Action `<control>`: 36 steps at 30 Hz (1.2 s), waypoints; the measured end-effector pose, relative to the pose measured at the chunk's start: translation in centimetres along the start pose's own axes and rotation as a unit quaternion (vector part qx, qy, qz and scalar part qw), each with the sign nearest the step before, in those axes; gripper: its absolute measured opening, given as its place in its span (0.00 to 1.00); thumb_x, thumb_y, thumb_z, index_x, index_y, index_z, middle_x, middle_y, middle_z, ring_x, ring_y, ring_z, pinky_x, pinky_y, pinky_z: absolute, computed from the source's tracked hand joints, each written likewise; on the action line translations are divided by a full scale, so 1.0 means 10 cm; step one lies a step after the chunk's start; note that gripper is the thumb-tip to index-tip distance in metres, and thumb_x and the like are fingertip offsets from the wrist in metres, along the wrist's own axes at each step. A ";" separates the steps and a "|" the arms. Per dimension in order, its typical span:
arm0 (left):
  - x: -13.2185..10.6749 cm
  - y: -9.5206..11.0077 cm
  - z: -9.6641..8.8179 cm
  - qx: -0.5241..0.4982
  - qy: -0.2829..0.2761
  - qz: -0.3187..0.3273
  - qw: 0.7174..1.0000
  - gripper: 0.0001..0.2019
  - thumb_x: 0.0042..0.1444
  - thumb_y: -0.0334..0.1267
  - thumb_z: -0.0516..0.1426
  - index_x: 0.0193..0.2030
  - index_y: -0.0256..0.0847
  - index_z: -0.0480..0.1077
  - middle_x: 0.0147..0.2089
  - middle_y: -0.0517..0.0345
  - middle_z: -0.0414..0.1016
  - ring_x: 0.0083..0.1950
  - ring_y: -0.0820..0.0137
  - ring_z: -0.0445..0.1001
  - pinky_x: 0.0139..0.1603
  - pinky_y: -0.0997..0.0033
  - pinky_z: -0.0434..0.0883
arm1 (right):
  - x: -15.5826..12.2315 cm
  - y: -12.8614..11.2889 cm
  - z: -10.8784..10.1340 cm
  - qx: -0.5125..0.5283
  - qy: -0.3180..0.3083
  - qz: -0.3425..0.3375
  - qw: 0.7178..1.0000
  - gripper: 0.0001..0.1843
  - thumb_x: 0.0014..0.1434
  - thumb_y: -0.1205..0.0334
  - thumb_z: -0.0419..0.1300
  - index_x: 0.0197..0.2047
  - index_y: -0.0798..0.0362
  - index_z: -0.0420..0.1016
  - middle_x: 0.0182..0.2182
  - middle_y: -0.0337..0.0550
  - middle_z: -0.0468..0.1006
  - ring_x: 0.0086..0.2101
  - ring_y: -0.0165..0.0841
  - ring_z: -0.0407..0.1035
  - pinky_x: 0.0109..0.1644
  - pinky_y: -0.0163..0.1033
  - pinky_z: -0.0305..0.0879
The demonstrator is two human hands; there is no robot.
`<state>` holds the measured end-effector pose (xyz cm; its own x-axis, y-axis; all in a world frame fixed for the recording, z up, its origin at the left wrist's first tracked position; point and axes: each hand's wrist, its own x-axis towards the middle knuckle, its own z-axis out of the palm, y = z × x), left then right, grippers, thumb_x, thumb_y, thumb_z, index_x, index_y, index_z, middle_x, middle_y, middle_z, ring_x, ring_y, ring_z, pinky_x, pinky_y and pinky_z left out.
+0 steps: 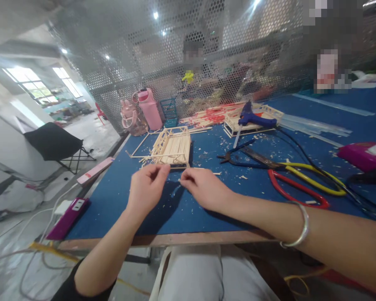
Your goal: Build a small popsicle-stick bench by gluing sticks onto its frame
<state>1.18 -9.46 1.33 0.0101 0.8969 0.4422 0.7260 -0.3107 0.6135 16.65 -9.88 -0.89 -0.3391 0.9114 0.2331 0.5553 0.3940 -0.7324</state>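
Observation:
My left hand (148, 184) is closed in a pinch just in front of a small frame of thin wooden sticks (177, 147), which has a slatted floor and low railings. Across from it, my right hand (205, 187) also pinches, fingertips pointing left. A tiny pale bit shows at the right fingertips, too small to name. Whatever the left fingers hold, if anything, is hidden. Loose sticks lie beside the frame. Farther back, a blue glue gun (257, 119) rests on a second stick frame (271, 112).
Red-and-yellow-handled scissors (301, 188) and dark pliers (238, 161) lie on the right of the blue table (113, 217). Clear glue sticks (316, 125), red-tipped sticks (209, 115) and a pink bottle (150, 109) stand or lie behind. A perforated metal screen (119, 54) closes the back.

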 end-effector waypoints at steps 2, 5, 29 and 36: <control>-0.09 0.07 0.06 -0.102 -0.103 -0.080 0.986 0.15 0.48 0.48 0.57 0.33 0.38 0.77 0.27 0.57 0.77 0.28 0.71 0.70 0.31 0.72 0.67 | 0.04 0.07 -0.06 0.070 0.038 0.017 0.997 0.07 0.57 0.69 0.55 0.29 0.56 0.72 0.25 0.39 0.75 0.28 0.27 0.66 0.32 0.32 0.57; -0.10 0.12 0.18 -0.215 -0.135 -0.158 0.954 0.16 0.42 0.48 0.62 0.32 0.37 0.77 0.26 0.57 0.76 0.26 0.73 0.68 0.29 0.73 0.66 | 0.11 0.13 -0.07 0.118 0.055 0.011 0.991 0.07 0.53 0.71 0.56 0.25 0.56 0.72 0.21 0.36 0.73 0.24 0.25 0.63 0.30 0.31 0.56; 0.11 0.12 0.53 0.104 -0.054 -0.099 0.988 0.09 0.51 0.39 0.56 0.31 0.39 0.76 0.28 0.59 0.79 0.30 0.69 0.73 0.33 0.73 0.65 | 0.37 0.44 -0.26 -0.205 -0.007 0.012 0.979 0.15 0.56 0.63 0.51 0.38 0.45 0.80 0.41 0.47 0.78 0.44 0.42 0.68 0.44 0.44 0.62; 0.13 0.14 0.56 0.069 -0.043 -0.128 0.988 0.08 0.50 0.38 0.58 0.30 0.39 0.77 0.28 0.59 0.80 0.30 0.69 0.74 0.31 0.74 0.65 | 0.41 0.48 -0.24 -0.181 0.002 0.011 0.983 0.14 0.56 0.60 0.53 0.38 0.43 0.80 0.40 0.43 0.78 0.44 0.41 0.67 0.44 0.45 0.59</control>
<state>6.04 -6.98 -0.96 -0.1322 0.9656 0.2238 0.7988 -0.0299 0.6009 19.71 -3.97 -1.94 -0.3220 0.9201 0.2230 0.7964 0.3906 -0.4616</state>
